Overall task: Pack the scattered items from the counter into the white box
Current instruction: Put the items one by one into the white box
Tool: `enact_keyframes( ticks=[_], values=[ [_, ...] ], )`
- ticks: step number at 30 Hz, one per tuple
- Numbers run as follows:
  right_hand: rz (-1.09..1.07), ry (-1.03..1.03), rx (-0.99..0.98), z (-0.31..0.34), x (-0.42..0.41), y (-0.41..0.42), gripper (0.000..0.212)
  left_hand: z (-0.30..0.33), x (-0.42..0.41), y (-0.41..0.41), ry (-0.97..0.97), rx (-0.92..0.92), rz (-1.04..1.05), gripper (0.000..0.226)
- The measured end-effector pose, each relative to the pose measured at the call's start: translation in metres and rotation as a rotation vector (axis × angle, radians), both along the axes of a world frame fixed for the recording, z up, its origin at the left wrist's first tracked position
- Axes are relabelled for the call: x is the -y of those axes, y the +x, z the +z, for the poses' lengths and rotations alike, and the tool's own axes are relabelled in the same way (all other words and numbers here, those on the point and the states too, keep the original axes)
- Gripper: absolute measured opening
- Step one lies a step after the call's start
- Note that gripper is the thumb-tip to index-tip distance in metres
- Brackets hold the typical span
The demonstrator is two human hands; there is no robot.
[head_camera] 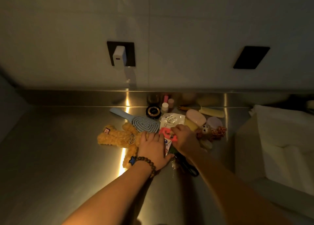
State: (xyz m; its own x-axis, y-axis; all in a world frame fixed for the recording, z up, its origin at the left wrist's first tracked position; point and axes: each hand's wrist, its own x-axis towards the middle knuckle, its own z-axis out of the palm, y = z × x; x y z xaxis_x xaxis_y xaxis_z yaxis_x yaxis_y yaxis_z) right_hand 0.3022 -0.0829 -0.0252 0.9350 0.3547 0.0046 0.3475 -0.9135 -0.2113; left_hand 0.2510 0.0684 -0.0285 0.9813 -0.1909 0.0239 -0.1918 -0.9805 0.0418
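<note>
Counter (59, 148), steel, dim light. My left hand (153, 148) lay flat, fingers spread, pressing a printed packet (171, 121) beside the yellow plush bear (119, 136). My right hand (184, 139) pinched a pink toy (167, 133). Blue hairbrush (142, 122), soap bars (195, 117) and small doll (210, 131) lay close around. White box (280, 139) stood at right, apart.
</note>
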Motion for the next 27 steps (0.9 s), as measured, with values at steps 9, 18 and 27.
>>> enact_keyframes(
  ticks=[9, 18, 27],
  values=[
    [0.063, -0.172, 0.055, -0.02, 0.002, 0.011, 0.051, -0.008, 0.0, -0.002, -0.021, 0.048, 0.015, 0.084],
    [-0.137, 0.313, 0.075, 0.04, 0.014, -0.017, 0.031, 0.038, 0.004, -0.014, -0.547, 0.13, 0.095, 0.069],
    [-0.321, 0.333, 0.229, 0.143, 0.101, -0.073, 0.042, 0.111, 0.064, -0.01, -0.683, 0.141, -0.122, 0.072]
  ],
)
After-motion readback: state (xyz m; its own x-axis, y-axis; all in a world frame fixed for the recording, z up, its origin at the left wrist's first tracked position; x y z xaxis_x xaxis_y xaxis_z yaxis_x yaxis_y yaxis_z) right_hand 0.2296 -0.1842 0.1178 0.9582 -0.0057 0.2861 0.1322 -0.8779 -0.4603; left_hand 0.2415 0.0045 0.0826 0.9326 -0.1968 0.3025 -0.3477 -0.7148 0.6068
